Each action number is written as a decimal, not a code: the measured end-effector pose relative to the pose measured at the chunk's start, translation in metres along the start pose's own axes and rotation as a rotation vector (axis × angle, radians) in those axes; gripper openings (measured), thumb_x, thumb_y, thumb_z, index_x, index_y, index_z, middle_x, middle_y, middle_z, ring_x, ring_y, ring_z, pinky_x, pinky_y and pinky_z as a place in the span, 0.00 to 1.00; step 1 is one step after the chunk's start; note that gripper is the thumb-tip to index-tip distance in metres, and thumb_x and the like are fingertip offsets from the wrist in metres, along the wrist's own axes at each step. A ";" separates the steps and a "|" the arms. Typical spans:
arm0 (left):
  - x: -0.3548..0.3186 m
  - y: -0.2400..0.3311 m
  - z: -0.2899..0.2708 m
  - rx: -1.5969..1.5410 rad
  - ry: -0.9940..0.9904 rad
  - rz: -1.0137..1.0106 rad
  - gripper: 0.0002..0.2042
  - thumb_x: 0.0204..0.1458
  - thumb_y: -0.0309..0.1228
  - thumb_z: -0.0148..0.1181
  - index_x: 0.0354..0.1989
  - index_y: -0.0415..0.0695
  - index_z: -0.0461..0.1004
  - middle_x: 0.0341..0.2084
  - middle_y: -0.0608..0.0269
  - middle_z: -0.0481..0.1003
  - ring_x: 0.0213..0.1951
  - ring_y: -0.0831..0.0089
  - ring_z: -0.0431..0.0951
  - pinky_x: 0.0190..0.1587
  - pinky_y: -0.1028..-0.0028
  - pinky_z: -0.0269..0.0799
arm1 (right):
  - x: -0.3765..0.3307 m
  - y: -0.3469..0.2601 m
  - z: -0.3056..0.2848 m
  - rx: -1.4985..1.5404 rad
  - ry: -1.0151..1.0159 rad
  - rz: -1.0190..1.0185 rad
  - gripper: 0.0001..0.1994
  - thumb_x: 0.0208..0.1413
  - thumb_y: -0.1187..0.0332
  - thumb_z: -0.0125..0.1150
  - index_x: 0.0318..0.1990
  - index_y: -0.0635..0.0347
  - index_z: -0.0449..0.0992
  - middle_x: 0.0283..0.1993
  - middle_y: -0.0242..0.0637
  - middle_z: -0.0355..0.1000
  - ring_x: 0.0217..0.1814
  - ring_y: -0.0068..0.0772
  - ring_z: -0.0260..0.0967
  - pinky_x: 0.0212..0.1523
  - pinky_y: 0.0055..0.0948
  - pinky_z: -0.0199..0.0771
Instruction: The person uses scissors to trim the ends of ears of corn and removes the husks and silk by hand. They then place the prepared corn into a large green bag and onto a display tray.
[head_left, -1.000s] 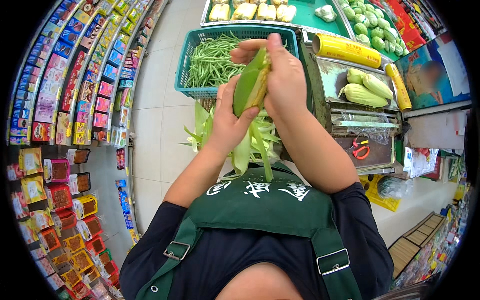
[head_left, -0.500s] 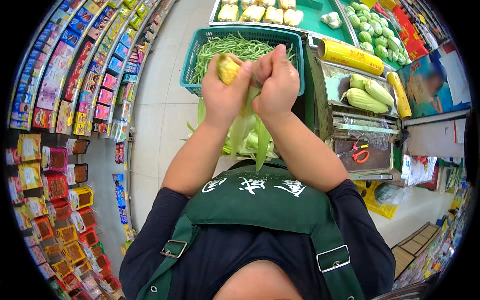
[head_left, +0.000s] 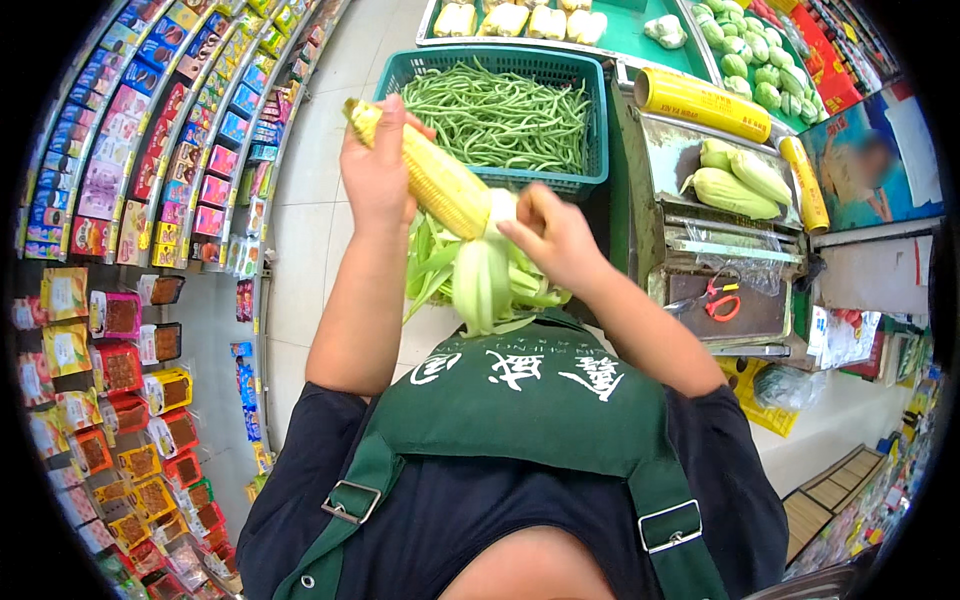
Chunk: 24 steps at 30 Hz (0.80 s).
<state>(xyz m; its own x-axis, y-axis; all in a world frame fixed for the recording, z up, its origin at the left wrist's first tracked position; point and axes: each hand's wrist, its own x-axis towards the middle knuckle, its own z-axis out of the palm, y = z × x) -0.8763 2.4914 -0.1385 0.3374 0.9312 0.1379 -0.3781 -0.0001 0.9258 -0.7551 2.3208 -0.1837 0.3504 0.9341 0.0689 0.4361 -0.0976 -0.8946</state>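
My left hand (head_left: 378,170) is wrapped round the upper part of an ear of corn (head_left: 445,185), held at a slant with its tip to the upper left. Most of the yellow kernels are bare. Pale green husk (head_left: 482,275) is folded back from the lower end and hangs down toward my apron. At that lower end my right hand (head_left: 553,235) has its fingers curled in against the base of the husk. Beneath lies a heap of loose green husks (head_left: 428,262), partly hidden by the corn and my left forearm.
A teal crate (head_left: 393,68) of green beans (head_left: 490,112) stands just beyond. To the right, a wrapping stand (head_left: 660,165) bears ears in husk (head_left: 735,190), yellow film rolls (head_left: 700,103) and red-handled scissors (head_left: 722,306). Packed snack shelves (head_left: 130,120) line the left. Wrapped corn (head_left: 547,30) lies behind.
The ear has come into full view as my hands moved apart, left hand up and left, right hand down. The husk is now stripped back to the lower end.
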 end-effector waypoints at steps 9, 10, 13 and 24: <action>-0.030 0.019 0.024 -0.222 -0.135 0.042 0.15 0.67 0.45 0.45 0.40 0.44 0.65 0.30 0.62 0.71 0.32 0.74 0.74 0.38 0.72 0.73 | 0.044 -0.070 -0.003 -0.174 0.256 -0.538 0.12 0.48 0.66 0.72 0.34 0.59 0.73 0.32 0.35 0.67 0.28 0.32 0.66 0.30 0.29 0.70; -0.029 0.017 0.023 -0.213 -0.141 0.053 0.15 0.67 0.44 0.44 0.39 0.44 0.65 0.30 0.62 0.71 0.32 0.74 0.74 0.38 0.72 0.73 | 0.044 -0.071 -0.002 -0.168 0.246 -0.543 0.11 0.49 0.67 0.71 0.34 0.59 0.73 0.32 0.35 0.67 0.28 0.32 0.67 0.31 0.29 0.70; -0.035 0.022 0.024 -0.248 -0.101 0.035 0.15 0.67 0.44 0.44 0.39 0.44 0.65 0.30 0.62 0.71 0.33 0.74 0.74 0.37 0.73 0.73 | 0.043 -0.074 -0.001 -0.118 0.192 -0.551 0.09 0.52 0.70 0.68 0.35 0.60 0.72 0.33 0.36 0.68 0.30 0.32 0.68 0.32 0.29 0.71; 0.010 0.042 -0.029 -0.116 0.047 0.035 0.20 0.65 0.48 0.46 0.32 0.42 0.66 0.22 0.56 0.73 0.25 0.66 0.76 0.29 0.67 0.75 | -0.023 0.001 0.004 -0.024 -0.219 -0.145 0.09 0.64 0.64 0.52 0.41 0.60 0.65 0.29 0.50 0.71 0.33 0.58 0.72 0.35 0.43 0.71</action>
<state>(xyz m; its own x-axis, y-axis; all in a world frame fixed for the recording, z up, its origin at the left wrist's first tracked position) -0.9142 2.5112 -0.1084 0.2823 0.9475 0.1503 -0.4870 0.0066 0.8734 -0.7666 2.3005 -0.1877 0.0959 0.9908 0.0961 0.4888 0.0372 -0.8716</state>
